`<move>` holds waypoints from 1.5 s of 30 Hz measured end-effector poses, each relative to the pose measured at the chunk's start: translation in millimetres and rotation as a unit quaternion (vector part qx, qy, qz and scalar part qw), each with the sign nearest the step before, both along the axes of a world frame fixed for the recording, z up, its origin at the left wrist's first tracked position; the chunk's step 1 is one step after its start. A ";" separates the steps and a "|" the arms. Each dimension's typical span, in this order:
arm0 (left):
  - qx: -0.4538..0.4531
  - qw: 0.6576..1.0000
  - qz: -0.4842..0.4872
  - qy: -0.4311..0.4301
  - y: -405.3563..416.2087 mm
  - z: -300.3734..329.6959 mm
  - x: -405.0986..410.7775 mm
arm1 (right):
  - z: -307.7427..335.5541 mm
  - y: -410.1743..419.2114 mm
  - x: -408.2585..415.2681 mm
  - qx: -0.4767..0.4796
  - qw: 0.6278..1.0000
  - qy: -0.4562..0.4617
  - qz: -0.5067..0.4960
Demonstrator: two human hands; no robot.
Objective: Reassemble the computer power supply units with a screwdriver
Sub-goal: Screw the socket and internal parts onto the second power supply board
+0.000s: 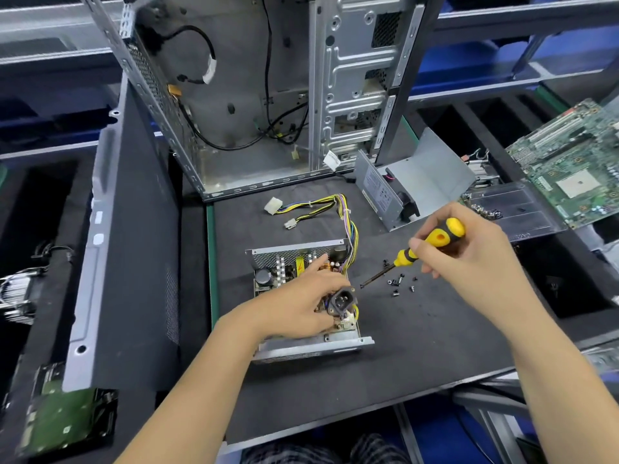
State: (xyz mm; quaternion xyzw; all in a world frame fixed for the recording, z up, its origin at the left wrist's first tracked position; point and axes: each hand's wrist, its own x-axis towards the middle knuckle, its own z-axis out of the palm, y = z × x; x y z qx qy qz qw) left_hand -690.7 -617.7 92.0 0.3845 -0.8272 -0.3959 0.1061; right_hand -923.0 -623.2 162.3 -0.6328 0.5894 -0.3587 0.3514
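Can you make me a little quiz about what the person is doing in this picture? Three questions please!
1. True or false: the right hand holds a yellow-and-black screwdriver.
2. Where are the loose screws? A) on the mat right of the open power supply B) inside the computer case C) on the motherboard
3. What does the left hand rest on?

Key: 1 true. 2 A. 3 the open power supply, by its black power socket.

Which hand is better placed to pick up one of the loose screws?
Right. The right hand holds the screwdriver beside the loose screws, its tip near them. The left hand rests on the open power supply.
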 end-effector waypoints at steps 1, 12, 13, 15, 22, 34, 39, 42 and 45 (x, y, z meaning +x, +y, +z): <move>0.054 0.998 0.013 0.012 -0.1 3.3 1.7 | -0.7 1.1 0.7 0.003 1.000 0.003 0.006; 0.143 0.982 0.086 0.086 3.9 8.1 3.9 | -9.6 7.3 3.2 0.039 0.996 0.010 0.082; 0.119 0.986 0.075 0.084 5.0 7.7 3.0 | -9.5 7.6 3.5 0.041 0.995 0.003 0.088; 0.066 0.993 0.069 0.068 5.9 5.4 1.2 | -8.6 8.8 3.4 0.045 0.994 0.001 0.100; 0.027 0.998 0.050 0.011 5.1 12.9 -4.0 | -8.6 14.1 6.6 0.048 0.989 0.040 0.136; -0.152 0.977 0.140 -0.060 18.1 -0.1 5.1 | -7.6 16.0 3.8 0.038 0.989 0.036 0.135; -0.159 0.976 0.148 -0.023 21.2 -8.6 8.2 | -8.6 16.1 5.2 0.031 0.991 0.032 0.129; -0.150 0.975 0.157 -0.042 20.4 -8.9 7.4 | -8.8 17.1 5.6 0.030 0.991 0.035 0.129; -0.149 0.975 0.155 -0.063 20.5 -7.1 6.6 | -8.8 17.6 5.6 0.029 0.991 0.036 0.127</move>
